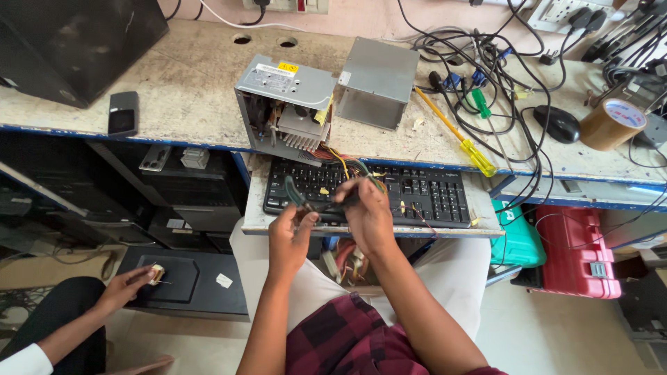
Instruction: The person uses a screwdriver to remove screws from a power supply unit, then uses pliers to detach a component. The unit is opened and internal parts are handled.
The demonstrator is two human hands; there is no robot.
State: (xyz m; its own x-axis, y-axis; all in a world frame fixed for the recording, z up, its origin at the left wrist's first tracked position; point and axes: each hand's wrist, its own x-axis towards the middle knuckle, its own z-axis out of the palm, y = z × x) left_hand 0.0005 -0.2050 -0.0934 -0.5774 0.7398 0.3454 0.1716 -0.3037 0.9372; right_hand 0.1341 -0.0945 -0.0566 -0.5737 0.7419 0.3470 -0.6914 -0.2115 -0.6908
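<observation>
The power supply (285, 104) is already opened; just below it, pliers (299, 198) are gripped by the left hand (290, 239), wires (361, 173) pinched by the right hand (368, 215), still uncut.

Bare metal casing (281, 87), matt plastic keyboard (424, 194)

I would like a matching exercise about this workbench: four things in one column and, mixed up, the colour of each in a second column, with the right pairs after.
Things:
1. screwdriver handle
2. toolbox
3. tape roll
4. computer mouse

Colours:
A. brown
B. black
C. yellow
D. red

Pairs: 1-C, 2-D, 3-A, 4-B
</observation>
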